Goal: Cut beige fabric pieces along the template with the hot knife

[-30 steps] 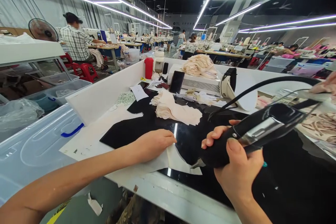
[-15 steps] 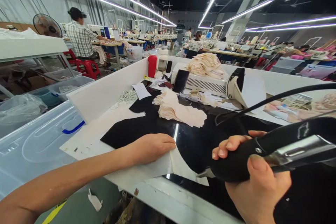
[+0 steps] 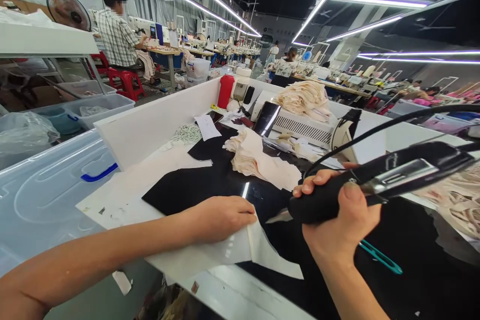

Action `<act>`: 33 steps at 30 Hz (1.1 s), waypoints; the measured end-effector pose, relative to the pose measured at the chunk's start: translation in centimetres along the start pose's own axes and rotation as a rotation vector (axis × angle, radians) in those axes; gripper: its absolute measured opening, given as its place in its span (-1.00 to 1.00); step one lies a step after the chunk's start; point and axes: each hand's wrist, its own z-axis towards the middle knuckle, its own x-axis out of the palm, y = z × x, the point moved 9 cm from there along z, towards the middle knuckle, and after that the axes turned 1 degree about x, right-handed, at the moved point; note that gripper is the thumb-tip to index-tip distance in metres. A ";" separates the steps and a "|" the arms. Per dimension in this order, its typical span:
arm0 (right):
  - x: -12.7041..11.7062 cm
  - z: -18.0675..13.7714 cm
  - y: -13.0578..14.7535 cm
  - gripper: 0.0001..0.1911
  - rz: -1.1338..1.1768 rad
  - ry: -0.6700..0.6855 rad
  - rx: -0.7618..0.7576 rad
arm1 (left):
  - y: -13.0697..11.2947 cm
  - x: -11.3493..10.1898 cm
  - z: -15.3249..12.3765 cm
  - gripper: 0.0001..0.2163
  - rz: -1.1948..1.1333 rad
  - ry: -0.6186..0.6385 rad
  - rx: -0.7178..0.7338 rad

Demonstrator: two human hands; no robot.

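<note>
My left hand [image 3: 221,217] rests on white sheet-like material with its fingers pinched on the edge of a pale cloth piece [image 3: 268,255] with a curved edge. The piece lies over the black tabletop [image 3: 187,185]. My right hand [image 3: 341,220] is wrapped round a corded black electric cutter [image 3: 397,172] with a silver lever under my thumb. Its pointed metal tip [image 3: 279,217] is just right of my left fingers, apart from the cloth. Beyond my hands lies a stack of cream fabric pieces [image 3: 262,160].
A turquoise slim tool [image 3: 380,257] lies right of my right wrist. At the back stand a red bottle [image 3: 225,91], a phone [image 3: 267,119] and a white heater-like unit [image 3: 300,127] with cloth on top. The cutter's cable [image 3: 360,135] arches rightward. A person sits at the left.
My right hand has drawn the cutter up and left, so its tip has left the cloth's lower edge. The turquoise tool has come into view. My left hand keeps its pinch.
</note>
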 end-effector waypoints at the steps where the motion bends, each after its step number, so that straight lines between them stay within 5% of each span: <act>1: 0.3 0.1 -0.4 -0.56 0.009 0.008 0.000 | 0.0 0.1 0.0 -0.75 0.000 -0.003 0.000; 12: 1.3 0.1 -2.0 -0.54 0.013 0.023 -0.020 | -0.1 -0.1 -0.5 -0.75 0.046 -0.097 0.022; 33: 0.5 -0.7 -1.0 -0.59 0.027 0.032 -0.051 | 0.0 -0.4 -0.6 -0.74 0.069 -0.062 0.019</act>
